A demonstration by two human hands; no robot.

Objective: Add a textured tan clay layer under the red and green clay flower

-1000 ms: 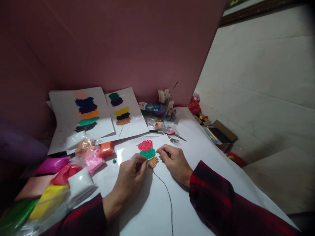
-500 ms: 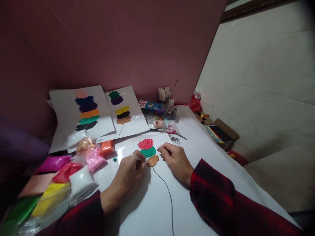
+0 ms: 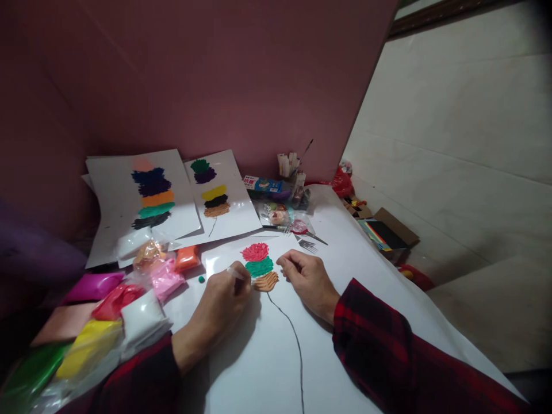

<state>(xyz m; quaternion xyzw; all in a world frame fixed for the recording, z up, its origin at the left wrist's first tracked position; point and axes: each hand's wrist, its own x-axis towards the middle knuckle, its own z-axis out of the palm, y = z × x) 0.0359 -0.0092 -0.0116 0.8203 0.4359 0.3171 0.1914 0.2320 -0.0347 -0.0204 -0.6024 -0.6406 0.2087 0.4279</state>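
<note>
On a white sheet [image 3: 254,356] lies a stack of textured clay patches: a red one [image 3: 254,252] on top, a green one [image 3: 259,266] below it, and a grooved brown one [image 3: 266,281] at the bottom. A thin black line [image 3: 293,328] runs down from the brown patch. My left hand [image 3: 222,302] is closed around a slim, translucent whitish clay tool [image 3: 235,273], just left of the brown and green patches; its working tip is hidden. Right of the patches, my right hand [image 3: 309,282] rests on the sheet with fingers curled together; whatever they hold, if anything, is hidden.
Bagged coloured clay packs [image 3: 90,348] crowd the left side, near a small green clay ball [image 3: 201,279]. Two sheets with colour patches [image 3: 183,221] lie behind. Scissors [image 3: 317,237], a black fork-like piece [image 3: 307,246] and bagged supplies [image 3: 278,214] sit at the back.
My left hand has drawn slightly left with the clay tool, showing more of the brown patch's left side. My right hand has stayed about where it was.
</note>
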